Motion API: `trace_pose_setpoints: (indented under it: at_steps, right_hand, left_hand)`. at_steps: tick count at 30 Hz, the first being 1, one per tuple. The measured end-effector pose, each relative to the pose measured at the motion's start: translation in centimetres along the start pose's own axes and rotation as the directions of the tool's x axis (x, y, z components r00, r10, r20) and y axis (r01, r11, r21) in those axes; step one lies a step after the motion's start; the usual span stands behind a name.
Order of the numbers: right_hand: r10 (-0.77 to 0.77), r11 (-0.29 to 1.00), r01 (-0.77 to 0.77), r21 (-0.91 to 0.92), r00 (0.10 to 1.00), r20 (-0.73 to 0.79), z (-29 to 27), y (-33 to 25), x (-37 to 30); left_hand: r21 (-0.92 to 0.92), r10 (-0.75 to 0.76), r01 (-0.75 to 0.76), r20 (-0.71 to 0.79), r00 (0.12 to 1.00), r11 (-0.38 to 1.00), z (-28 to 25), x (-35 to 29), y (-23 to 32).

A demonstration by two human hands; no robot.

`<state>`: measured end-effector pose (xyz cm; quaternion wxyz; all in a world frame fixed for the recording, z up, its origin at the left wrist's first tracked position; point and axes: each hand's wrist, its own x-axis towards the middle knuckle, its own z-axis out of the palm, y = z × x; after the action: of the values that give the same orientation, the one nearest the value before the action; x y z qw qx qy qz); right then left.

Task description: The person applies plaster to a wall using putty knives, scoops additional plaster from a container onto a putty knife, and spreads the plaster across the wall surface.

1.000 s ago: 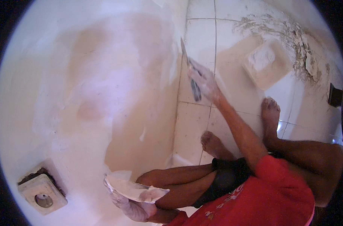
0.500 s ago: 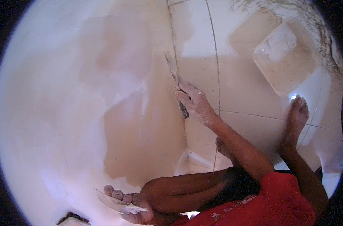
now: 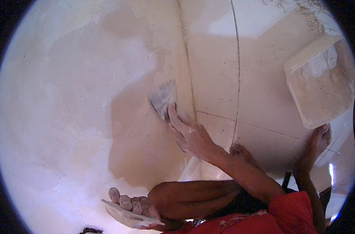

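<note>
My right hand grips a putty knife by its handle. Its broad metal blade, smeared with white paste, lies close to the pale wall, near the corner where wall meets floor; I cannot tell whether it touches. At the lower left, my left hand is closed on a thin, pale, flat plate with paste along its edge. The fingers of both hands are dusted white. Beside the putty knife, the wall bears a shadowed tan area.
A pale rectangular tub with white paste inside stands on the tiled floor at the right. My foot is against its near end. My bent knee is close to the wall. Dirt streaks the floor at upper right.
My right hand has come nearer and slightly left; the putty knife's blade has turned from edge-on to broad side showing. The left hand keeps its plate. The tub appears farther right and lower.
</note>
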<state>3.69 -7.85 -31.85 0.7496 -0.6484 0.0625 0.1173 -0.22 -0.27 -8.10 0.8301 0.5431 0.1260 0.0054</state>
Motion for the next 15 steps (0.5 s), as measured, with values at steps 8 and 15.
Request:
trace_pose_setpoints:
  at_steps: [8, 15]
  right_hand:
    - [0.113, 0.947, -0.087, 0.31, 0.991, -0.068, -6.0, -2.1, 1.9]
    - [0.407, 0.845, -0.415, 0.338, 0.908, 0.096, -7.5, -3.8, 8.7]
  left_hand:
    - [0.207, 0.014, -0.024, 0.048, 0.999, 0.978, 3.2, 0.1, -0.6]
    - [-0.013, -0.008, 0.007, -0.071, 0.997, 1.0, 4.3, -0.2, 1.6]
